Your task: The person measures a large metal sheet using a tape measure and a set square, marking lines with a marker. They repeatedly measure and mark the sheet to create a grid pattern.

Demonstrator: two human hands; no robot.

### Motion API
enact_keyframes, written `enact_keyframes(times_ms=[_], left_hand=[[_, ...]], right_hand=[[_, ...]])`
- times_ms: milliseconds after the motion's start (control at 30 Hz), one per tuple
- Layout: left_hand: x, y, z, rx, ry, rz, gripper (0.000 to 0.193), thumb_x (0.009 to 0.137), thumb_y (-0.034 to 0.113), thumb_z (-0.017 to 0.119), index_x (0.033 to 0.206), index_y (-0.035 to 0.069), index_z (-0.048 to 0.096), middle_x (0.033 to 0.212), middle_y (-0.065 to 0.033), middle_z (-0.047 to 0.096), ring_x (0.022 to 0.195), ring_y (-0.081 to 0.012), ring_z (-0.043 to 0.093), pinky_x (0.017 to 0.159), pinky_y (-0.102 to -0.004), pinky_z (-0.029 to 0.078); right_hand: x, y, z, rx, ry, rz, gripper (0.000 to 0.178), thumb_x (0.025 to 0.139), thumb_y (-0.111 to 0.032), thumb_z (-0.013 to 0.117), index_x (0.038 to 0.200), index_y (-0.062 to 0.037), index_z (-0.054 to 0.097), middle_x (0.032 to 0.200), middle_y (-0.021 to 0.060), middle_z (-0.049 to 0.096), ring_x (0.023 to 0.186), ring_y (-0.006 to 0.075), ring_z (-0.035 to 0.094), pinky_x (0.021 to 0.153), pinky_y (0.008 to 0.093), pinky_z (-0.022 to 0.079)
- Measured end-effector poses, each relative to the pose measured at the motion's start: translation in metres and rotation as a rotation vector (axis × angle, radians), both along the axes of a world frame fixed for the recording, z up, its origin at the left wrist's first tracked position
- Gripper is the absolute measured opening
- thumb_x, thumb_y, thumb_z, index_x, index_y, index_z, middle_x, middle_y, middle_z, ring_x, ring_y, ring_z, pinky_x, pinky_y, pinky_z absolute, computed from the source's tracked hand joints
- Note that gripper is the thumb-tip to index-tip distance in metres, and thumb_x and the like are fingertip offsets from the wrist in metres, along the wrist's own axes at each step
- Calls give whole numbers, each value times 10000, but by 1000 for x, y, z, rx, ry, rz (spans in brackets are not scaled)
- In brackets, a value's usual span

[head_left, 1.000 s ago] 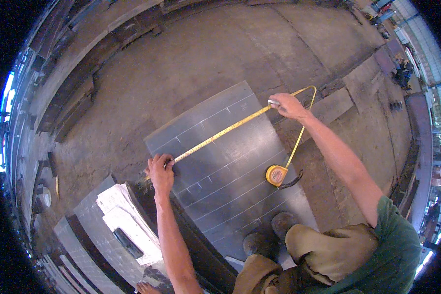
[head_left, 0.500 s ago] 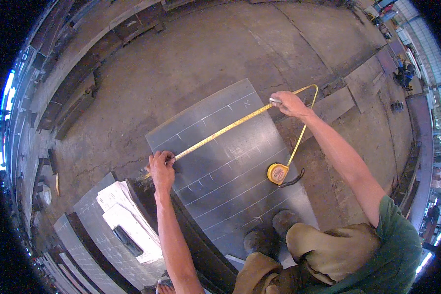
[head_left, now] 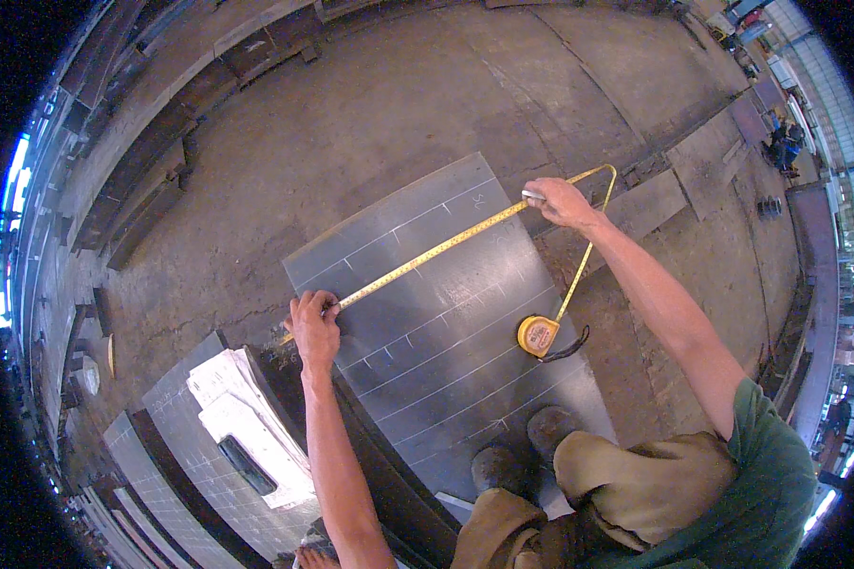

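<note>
A dark steel plate (head_left: 417, 327) marked with several white lines lies below me, and my boots rest on its near end. The yellow blade of a tape measure (head_left: 538, 336) stretches slantwise across its far part. At the left edge, my left hand (head_left: 315, 327) pinches the blade near its end. Past the right edge, my right hand (head_left: 560, 202) is closed on the blade, with a small whitish piece at its fingertips. From there the blade loops back to the yellow case, which sits on the plate with a black strap.
Left of the plate, papers (head_left: 247, 427) and a dark phone-like object (head_left: 247, 465) lie on another marked plate (head_left: 176, 403). Steel beams (head_left: 147, 204) line the far left. At the far right is another person (head_left: 784, 144). Part of someone's hand or foot (head_left: 315, 559) shows at the lower edge.
My hands, the tape and the plate stay where they were. The bit of hand or foot at the lower edge has shifted slightly.
</note>
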State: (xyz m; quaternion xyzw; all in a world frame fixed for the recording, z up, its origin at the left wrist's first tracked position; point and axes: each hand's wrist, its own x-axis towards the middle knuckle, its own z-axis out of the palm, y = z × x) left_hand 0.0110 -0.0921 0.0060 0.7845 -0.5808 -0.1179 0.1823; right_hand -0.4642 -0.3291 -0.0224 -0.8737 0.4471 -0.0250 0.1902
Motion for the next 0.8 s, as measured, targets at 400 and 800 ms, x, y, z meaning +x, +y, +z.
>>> enact_keyframes(times_ms=[400, 800], left_hand=[[-5, -1, -3, 2, -5, 7, 123, 841, 99, 719, 950, 153, 698, 971, -23, 611, 1041, -299, 566, 919, -552, 405], [-3, 5, -10, -39, -9, 18, 112, 862, 115, 700, 967, 154, 694, 993, -32, 604, 1064, -299, 568, 935, -590, 398]], right_hand=[[-4, 3, 0, -37, 28, -8, 399, 936, -280, 675, 1266, -63, 618, 1148, 196, 677, 1090, 410, 629, 932, 498, 511], [72, 51, 57, -79, -265, -260, 326, 981, -303, 634, 1180, -48, 595, 1121, 204, 562, 965, 442, 613, 832, 527, 519]])
